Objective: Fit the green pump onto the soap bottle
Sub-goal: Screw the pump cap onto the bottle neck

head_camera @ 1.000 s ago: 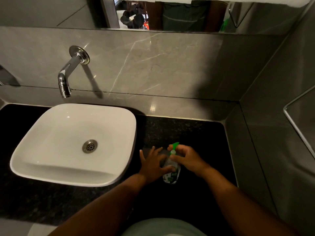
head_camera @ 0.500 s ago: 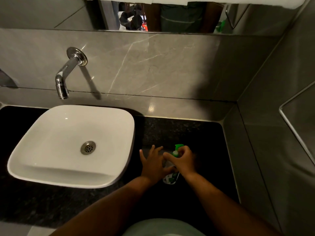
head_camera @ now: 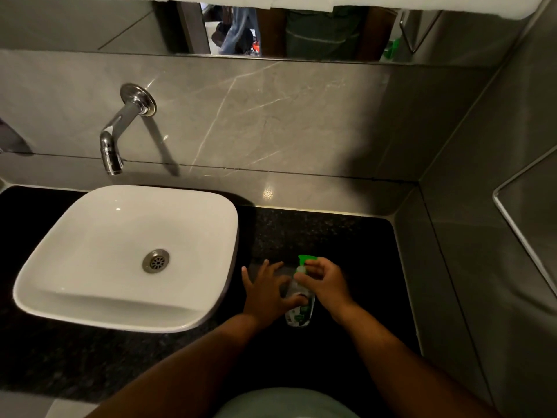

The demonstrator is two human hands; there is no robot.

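A small clear soap bottle with a green and white label stands on the black counter to the right of the sink. The green pump sits at its top, nozzle pointing away from me. My left hand holds the bottle's body from the left, thumb across its front and fingers spread. My right hand grips the pump's collar from the right with its fingertips. The bottle's neck is hidden behind my fingers.
A white basin sits on the black granite counter to the left, under a chrome wall tap. Grey tiled walls close the back and right side. A mirror runs along the top. A metal-framed panel is on the right.
My right hand has shifted around the pump's top, its fingers turning on the collar. My left hand has stayed on the bottle. The view has drifted slightly.
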